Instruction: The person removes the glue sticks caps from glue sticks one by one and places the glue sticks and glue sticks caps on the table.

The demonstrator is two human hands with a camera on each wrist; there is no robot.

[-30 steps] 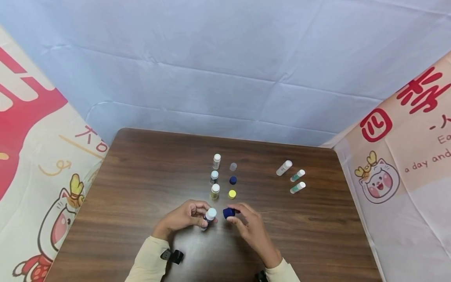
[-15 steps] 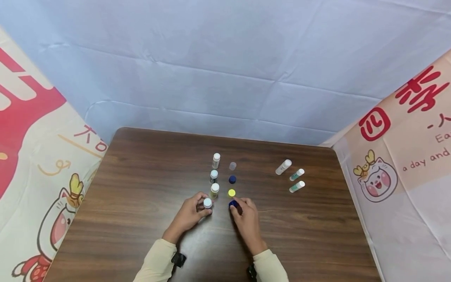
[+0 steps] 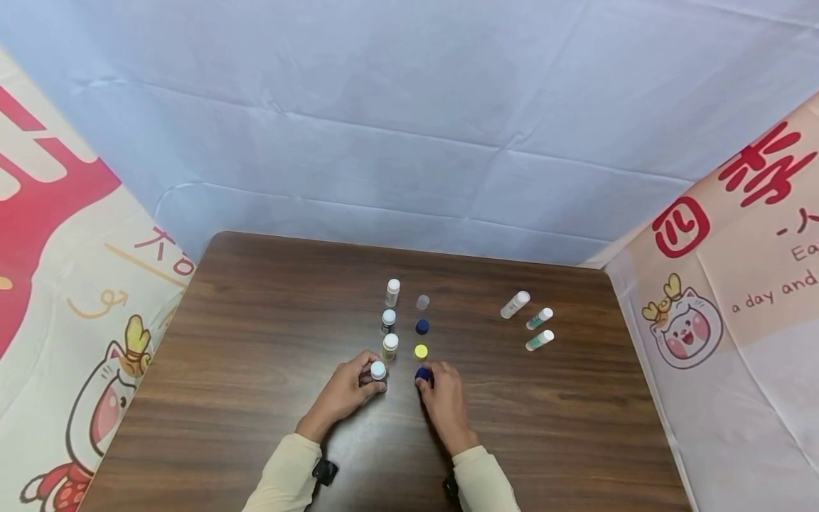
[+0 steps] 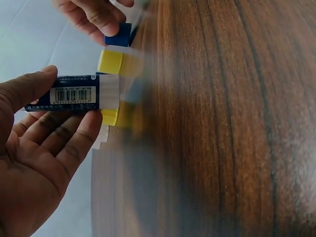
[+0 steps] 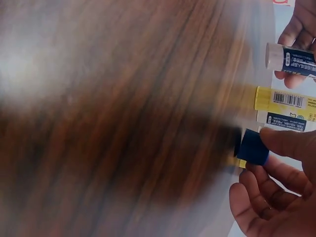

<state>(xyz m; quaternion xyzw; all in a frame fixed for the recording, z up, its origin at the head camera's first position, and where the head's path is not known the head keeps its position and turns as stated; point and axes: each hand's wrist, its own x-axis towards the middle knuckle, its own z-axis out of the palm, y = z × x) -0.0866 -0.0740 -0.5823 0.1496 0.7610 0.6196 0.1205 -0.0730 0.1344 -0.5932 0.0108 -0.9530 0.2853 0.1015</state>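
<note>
In the head view my left hand (image 3: 344,390) grips a glue stick (image 3: 378,370) with a white top, holding it upright near the front of a row. The left wrist view shows its dark blue barcoded barrel (image 4: 71,94) between thumb and fingers, its white end close to the table. My right hand (image 3: 446,405) pinches a dark blue cap (image 5: 254,147) between thumb and fingers, low over the tabletop; whether the cap touches the wood I cannot tell. Just beyond it lies a yellow cap (image 3: 420,351). The nearest standing glue stick (image 3: 390,346) has a yellow barrel.
Two more uncapped glue sticks, one dark (image 3: 388,321) and one pale (image 3: 393,292), stand farther back. Beside them sit a blue cap (image 3: 422,326) and a translucent cap (image 3: 423,302). A white tube (image 3: 515,304) and two green-and-white tubes (image 3: 539,318) are at the right.
Both hands have moved forward and down: the left with the glue stick, which has gone from tilted to upright, the right with the blue cap toward the yellow one. Over the last half second little differs.
</note>
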